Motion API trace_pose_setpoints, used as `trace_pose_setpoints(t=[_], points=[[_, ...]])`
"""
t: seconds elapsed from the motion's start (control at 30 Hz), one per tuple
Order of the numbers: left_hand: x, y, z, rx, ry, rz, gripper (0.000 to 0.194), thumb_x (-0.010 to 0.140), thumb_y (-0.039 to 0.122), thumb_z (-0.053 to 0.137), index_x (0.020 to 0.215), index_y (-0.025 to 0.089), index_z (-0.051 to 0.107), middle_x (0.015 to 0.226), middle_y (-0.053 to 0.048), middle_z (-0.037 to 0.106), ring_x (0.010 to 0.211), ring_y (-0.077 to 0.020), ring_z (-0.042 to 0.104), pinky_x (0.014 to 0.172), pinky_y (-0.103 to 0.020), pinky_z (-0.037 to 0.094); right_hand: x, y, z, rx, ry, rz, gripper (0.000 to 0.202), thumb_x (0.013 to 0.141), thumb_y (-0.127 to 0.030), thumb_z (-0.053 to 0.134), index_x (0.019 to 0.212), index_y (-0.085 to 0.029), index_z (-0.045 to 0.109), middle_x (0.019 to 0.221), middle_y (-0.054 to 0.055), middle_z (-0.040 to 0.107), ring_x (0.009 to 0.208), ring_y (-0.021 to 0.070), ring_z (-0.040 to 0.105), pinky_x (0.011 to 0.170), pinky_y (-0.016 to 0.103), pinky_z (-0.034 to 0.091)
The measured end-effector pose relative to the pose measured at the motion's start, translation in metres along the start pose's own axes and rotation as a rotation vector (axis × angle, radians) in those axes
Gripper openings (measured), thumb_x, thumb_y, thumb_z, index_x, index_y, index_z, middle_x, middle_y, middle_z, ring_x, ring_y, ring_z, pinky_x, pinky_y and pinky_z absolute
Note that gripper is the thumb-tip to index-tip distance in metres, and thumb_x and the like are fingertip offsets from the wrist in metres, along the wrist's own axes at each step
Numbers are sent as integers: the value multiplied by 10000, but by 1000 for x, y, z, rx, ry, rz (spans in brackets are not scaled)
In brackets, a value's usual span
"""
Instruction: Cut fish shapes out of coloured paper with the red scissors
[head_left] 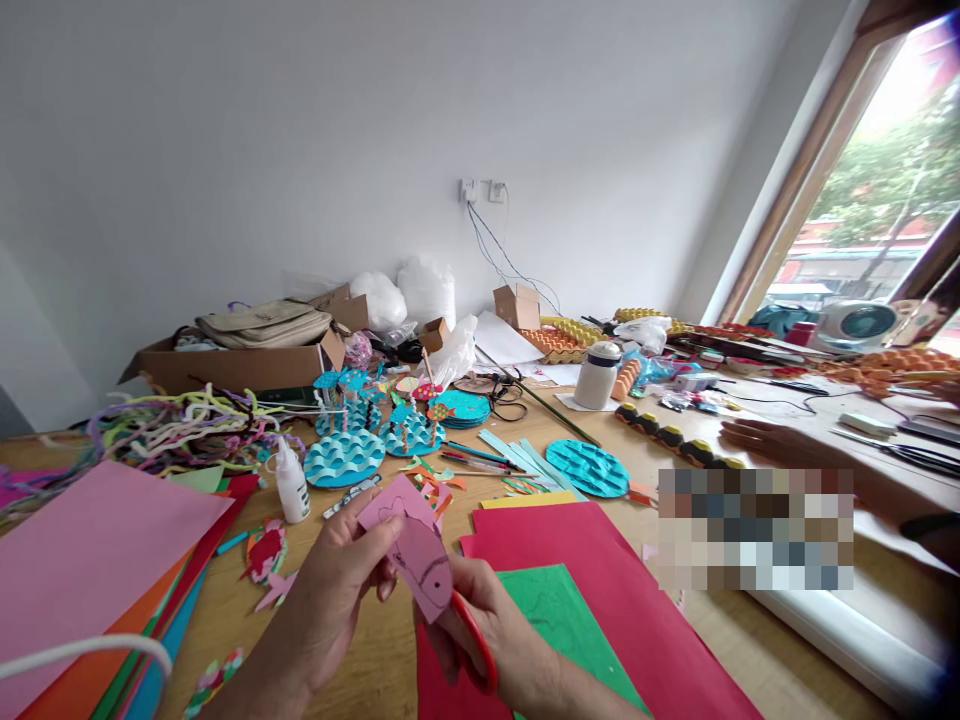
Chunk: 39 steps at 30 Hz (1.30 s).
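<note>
Between thumb and fingers, my left hand pinches a piece of pink paper with a fish outline drawn on it in dark pen. My right hand grips red-handled scissors at the paper's lower right corner; the blades are hidden behind the paper and fingers. Under the right hand lie a green sheet and a larger red sheet. A white glue bottle stands upright beyond my left hand. Near it rests a cut paper fish in red and green.
Stacked coloured paper covers the left side, below tangled pipe cleaners. Blue wavy discs, one bearing paper fish, sit mid-table near pens. A white jar stands farther back. At right, another person's hand reaches over the table.
</note>
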<state>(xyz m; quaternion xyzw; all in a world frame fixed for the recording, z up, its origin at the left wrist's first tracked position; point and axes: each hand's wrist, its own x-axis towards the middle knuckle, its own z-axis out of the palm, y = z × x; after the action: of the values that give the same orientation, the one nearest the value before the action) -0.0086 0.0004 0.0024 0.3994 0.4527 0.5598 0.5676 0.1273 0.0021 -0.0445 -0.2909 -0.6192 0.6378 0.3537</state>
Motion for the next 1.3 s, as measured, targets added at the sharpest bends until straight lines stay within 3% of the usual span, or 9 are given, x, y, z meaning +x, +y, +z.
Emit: trace_pose_setpoints(t=[0.27, 0.5, 1.07, 1.3], points=[[0, 2, 0, 4, -35, 13, 147, 623, 265, 664, 591, 182, 547, 450, 62, 502, 401, -66, 402, 363, -162, 339, 0, -1, 0, -15, 11, -37, 509, 772, -601, 492, 701, -114, 623, 392, -76, 358, 307, 27, 307, 307, 120, 244], [1, -1, -3, -6, -65, 17, 146, 636, 264, 663, 580, 175, 561, 451, 53, 506, 409, -67, 399, 365, -160, 338, 0, 2, -3, -51, 39, -47, 481, 788, -567, 500, 687, -113, 624, 401, -73, 370, 319, 26, 312, 314, 117, 256], [-2, -3, 3, -67, 14, 7, 162, 601, 266, 688, 630, 191, 547, 462, 73, 490, 389, -61, 416, 348, -153, 344, 0, 10, -1, -2, 52, -96, 585, 742, -677, 436, 690, -118, 603, 392, -78, 359, 313, 20, 306, 309, 112, 264], [-2, -3, 4, -69, 21, -12, 198, 575, 296, 708, 635, 185, 556, 458, 64, 508, 385, -62, 412, 341, -155, 343, 0, 4, 3, 33, 51, -81, 431, 775, -563, 508, 637, -155, 480, 391, -100, 341, 289, 18, 292, 303, 121, 260]])
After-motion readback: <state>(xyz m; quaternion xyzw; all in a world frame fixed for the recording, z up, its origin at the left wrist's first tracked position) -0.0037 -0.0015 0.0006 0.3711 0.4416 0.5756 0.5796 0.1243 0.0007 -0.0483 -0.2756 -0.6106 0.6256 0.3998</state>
